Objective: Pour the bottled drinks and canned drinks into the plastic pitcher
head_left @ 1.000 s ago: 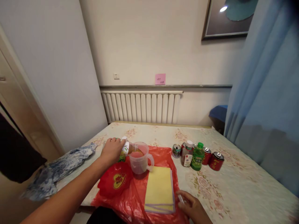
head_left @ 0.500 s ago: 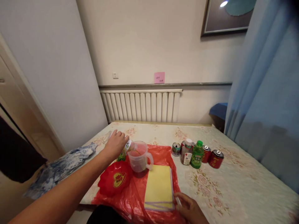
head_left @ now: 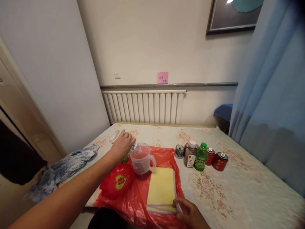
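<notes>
My left hand point(head_left: 122, 142) is wrapped round a clear plastic bottle point(head_left: 114, 136), tipped with its mouth toward the measuring jug. The translucent measuring jug point(head_left: 141, 165) stands upright on a red plastic bag point(head_left: 139, 197), its handle to the right. Just left of it lies a red scalloped dish point(head_left: 108, 181) with a gold heart print. A green item point(head_left: 125, 160) shows partly behind the dish. My right hand point(head_left: 189, 211) is closed on a small whitish object point(head_left: 179, 207) I cannot make out, beside a folded yellow cloth point(head_left: 161, 187).
On the right of the flowered tablecloth point(head_left: 228, 187) stand a small open can point(head_left: 179, 152), a dark drink bottle point(head_left: 190, 157), a green bottle point(head_left: 200, 160) and red cans point(head_left: 220, 161). Blue-white fabric point(head_left: 69, 168) lies at the left edge. A radiator point(head_left: 145, 106) stands behind.
My left hand has moved slightly right and up; the bottle's base is raised and tipped more steeply. The thin brown stream seen at its mouth no longer shows. My right hand has shifted slightly left.
</notes>
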A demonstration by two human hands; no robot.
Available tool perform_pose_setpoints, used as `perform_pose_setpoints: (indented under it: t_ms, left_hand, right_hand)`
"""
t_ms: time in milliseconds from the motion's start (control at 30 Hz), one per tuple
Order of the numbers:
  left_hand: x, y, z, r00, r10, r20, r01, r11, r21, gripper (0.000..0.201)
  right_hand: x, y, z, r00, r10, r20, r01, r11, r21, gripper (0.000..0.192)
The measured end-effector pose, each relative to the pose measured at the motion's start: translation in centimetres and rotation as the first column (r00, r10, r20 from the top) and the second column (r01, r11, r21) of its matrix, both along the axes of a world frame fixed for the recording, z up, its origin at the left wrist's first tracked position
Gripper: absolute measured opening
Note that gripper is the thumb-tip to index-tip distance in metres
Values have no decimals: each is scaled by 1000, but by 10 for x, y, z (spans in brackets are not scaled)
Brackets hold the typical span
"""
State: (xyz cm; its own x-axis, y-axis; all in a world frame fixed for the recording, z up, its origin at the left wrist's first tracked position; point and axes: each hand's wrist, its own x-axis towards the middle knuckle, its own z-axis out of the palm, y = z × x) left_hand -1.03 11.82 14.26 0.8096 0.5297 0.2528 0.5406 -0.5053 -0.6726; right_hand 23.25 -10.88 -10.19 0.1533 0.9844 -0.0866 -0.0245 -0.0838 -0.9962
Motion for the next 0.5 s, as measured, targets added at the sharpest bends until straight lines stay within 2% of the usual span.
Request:
perform_pose_setpoints:
  t_ms: [267,500]
  left_hand:
    - [-3,6,-6,1000,5,16,-4,1000,-25,21]
    - [-5,2,-3,996,64,60,-57,992,-116,25]
  right_hand:
    - [-8,-3,20,999,-39,-20,37,996,-87,42]
    - [-6,-4,14,997,-47,-68,41,996,-77,44]
